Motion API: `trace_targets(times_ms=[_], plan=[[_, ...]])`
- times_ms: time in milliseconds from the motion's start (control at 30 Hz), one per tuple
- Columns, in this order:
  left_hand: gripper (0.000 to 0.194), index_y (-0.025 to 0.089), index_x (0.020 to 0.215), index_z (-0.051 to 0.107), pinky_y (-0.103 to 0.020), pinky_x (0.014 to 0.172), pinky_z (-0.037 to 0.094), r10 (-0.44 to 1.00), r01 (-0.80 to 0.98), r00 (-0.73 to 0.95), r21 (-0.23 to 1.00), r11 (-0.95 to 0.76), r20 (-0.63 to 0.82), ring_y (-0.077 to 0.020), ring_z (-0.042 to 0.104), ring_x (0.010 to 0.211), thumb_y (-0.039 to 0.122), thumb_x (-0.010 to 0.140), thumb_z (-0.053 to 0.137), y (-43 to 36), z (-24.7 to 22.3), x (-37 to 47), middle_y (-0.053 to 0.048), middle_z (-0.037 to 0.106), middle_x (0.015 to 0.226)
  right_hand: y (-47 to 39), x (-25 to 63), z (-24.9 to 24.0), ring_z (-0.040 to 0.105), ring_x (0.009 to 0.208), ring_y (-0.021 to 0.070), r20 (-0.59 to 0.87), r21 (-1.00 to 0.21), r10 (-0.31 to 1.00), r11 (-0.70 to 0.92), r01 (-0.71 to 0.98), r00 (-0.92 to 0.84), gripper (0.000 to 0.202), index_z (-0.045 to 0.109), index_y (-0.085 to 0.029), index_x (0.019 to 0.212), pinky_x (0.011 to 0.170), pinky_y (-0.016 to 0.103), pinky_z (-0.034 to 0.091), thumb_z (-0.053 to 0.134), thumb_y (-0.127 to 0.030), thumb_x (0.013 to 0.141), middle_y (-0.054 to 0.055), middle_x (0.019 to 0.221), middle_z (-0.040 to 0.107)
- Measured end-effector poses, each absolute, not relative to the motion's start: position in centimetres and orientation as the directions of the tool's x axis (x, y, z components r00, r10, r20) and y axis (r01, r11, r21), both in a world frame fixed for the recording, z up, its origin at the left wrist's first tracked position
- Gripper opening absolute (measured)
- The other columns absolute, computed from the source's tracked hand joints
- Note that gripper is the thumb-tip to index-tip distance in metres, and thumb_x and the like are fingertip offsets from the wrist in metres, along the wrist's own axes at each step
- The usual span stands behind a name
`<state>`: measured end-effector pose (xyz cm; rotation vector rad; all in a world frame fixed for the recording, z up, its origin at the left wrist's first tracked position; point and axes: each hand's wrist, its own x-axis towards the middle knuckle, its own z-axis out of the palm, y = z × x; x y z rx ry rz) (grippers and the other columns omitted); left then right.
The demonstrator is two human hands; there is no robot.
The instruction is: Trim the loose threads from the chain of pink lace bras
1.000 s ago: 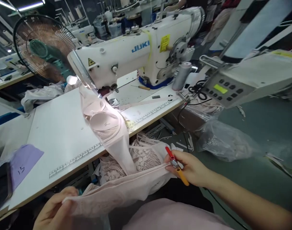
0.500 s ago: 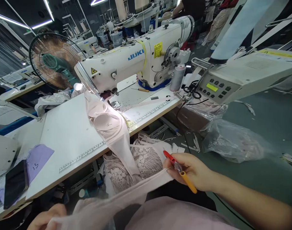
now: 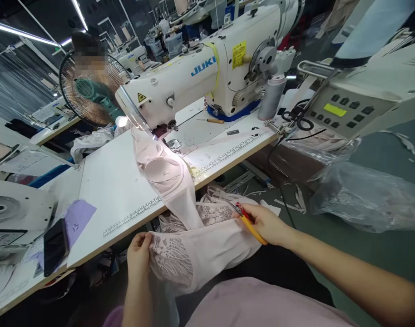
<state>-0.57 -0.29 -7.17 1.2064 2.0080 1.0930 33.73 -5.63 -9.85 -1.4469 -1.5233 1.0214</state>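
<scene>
A pale pink bra (image 3: 207,254) with a lace cup is stretched over my lap between my hands. My left hand (image 3: 139,252) is closed, pinching its edge beside the lace. In my right hand (image 3: 264,222) are thread snips (image 3: 253,230) with red and orange handles, their metal blades pointing up and left over the fabric. The right fingers also lie at the bra's far edge; whether they grip it is partly hidden. Another pink bra (image 3: 166,175) runs from under the sewing machine head (image 3: 146,109) over the table edge, with more lace pieces (image 3: 214,211) hanging behind.
The white table (image 3: 108,186) carries a phone (image 3: 56,247), a purple cloth scrap (image 3: 80,220) and a grey thread cone (image 3: 272,97). A control panel (image 3: 343,109) juts out at right. A plastic bag (image 3: 371,195) lies on the floor. Behind stands a fan (image 3: 91,91), with a person beyond it.
My left hand has risen and moved right, bringing the bra's lace cup into view. The snips have turned in my right hand, blades now up-left. The view has shifted left and down.
</scene>
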Motion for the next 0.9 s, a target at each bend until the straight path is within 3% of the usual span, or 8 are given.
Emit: trace_targets(times_ms=[100, 167, 200, 267, 367, 500, 633, 900], plan=[[0.018, 0.02, 0.076, 0.067, -0.035, 0.075, 0.049, 0.905, 0.654, -0.39, 0.743, 0.144, 0.168, -0.0264, 0.06, 0.089, 0.031, 0.062, 0.071, -1.5, -4.7, 1.0, -0.004, 0.065, 0.082, -5.8, 33.9, -9.3, 0.034, 0.055, 0.0139, 0.016, -0.938, 0.998, 0.036, 0.344, -0.063, 0.032, 0.027, -0.025, 0.058, 0.05, 0.027, 0.032, 0.055, -0.035, 0.072, -0.004, 0.059, 0.036], [0.014, 0.021, 0.09, 0.067, -0.036, 0.081, 0.049, 0.904, 0.826, -0.007, 0.512, -0.235, 0.427, -0.0233, 0.062, 0.089, 0.025, 0.078, 0.063, -2.4, -3.2, 3.9, -0.006, 0.067, 0.091, -5.9, 34.0, -8.8, 0.032, 0.056, 0.0134, 0.017, -0.947, 0.997, 0.041, 0.319, -0.078, 0.033, 0.027, -0.024, 0.059, 0.05, 0.026, 0.03, 0.055, -0.033, 0.071, -0.005, 0.06, 0.034], [0.012, 0.021, 0.092, 0.066, -0.033, 0.079, 0.051, 0.852, 0.785, 0.229, 0.429, -0.448, 0.471, -0.0203, 0.063, 0.086, 0.019, 0.082, 0.059, -2.8, -2.7, 5.9, -0.005, 0.068, 0.09, -5.9, 33.9, -8.5, 0.031, 0.057, 0.0131, 0.014, -0.951, 0.996, 0.041, 0.305, -0.088, 0.032, 0.027, -0.024, 0.059, 0.05, 0.026, 0.029, 0.055, -0.033, 0.072, -0.005, 0.061, 0.033], [0.016, 0.02, 0.096, 0.063, -0.029, 0.075, 0.052, 0.675, 0.574, 0.58, 0.358, -0.736, 0.456, -0.018, 0.064, 0.083, 0.012, 0.084, 0.056, -3.1, -2.3, 10.1, -0.005, 0.069, 0.09, -5.9, 33.9, -8.0, 0.031, 0.057, 0.0126, 0.001, -0.961, 0.994, 0.031, 0.276, -0.111, 0.029, 0.03, -0.024, 0.06, 0.05, 0.025, 0.029, 0.053, -0.032, 0.074, -0.005, 0.061, 0.034], [0.015, 0.016, 0.1, 0.062, -0.034, 0.07, 0.053, 0.56, 0.443, 0.763, 0.371, -0.816, 0.322, -0.0221, 0.064, 0.08, 0.016, 0.087, 0.053, -2.6, -3.0, 15.0, -0.009, 0.07, 0.089, -5.9, 33.8, -7.4, 0.033, 0.057, 0.0124, -0.032, -0.972, 0.99, 0.001, 0.233, -0.137, 0.022, 0.036, -0.023, 0.063, 0.05, 0.025, 0.031, 0.052, -0.032, 0.075, -0.005, 0.062, 0.038], [0.014, 0.016, 0.081, 0.062, -0.029, 0.058, 0.047, 0.617, 0.459, 0.771, 0.533, -0.711, 0.159, -0.0195, 0.06, 0.065, 0.017, 0.088, 0.05, -1.5, -3.9, 16.8, -0.007, 0.065, 0.072, -5.8, 34.0, -7.2, 0.039, 0.058, 0.0129, -0.085, -0.985, 0.988, -0.064, 0.163, -0.125, 0.023, 0.039, -0.023, 0.068, 0.051, 0.025, 0.036, 0.055, -0.038, 0.073, -0.004, 0.064, 0.043], [0.018, 0.016, 0.071, 0.06, -0.024, 0.056, 0.04, 0.713, 0.526, 0.688, 0.771, -0.359, -0.137, -0.0144, 0.053, 0.061, 0.02, 0.086, 0.053, -1.1, -3.9, 16.6, -0.003, 0.059, 0.066, -5.4, 34.2, -7.5, 0.042, 0.058, 0.0141, -0.116, -0.988, 0.986, -0.102, 0.119, -0.123, 0.023, 0.036, -0.024, 0.067, 0.052, 0.027, 0.04, 0.055, -0.037, 0.073, -0.003, 0.065, 0.044], [0.021, 0.016, 0.078, 0.056, -0.022, 0.047, 0.026, 0.761, 0.473, 0.486, 0.861, 0.186, -0.431, -0.0088, 0.033, 0.05, 0.037, 0.082, 0.06, -1.0, -3.6, 17.1, 0.005, 0.043, 0.059, -4.4, 36.3, -7.0, 0.043, 0.06, 0.0146, -0.09, -0.987, 0.969, -0.057, 0.148, -0.23, 0.031, 0.034, -0.025, 0.07, 0.054, 0.027, 0.041, 0.058, -0.044, 0.076, -0.002, 0.07, 0.046]])
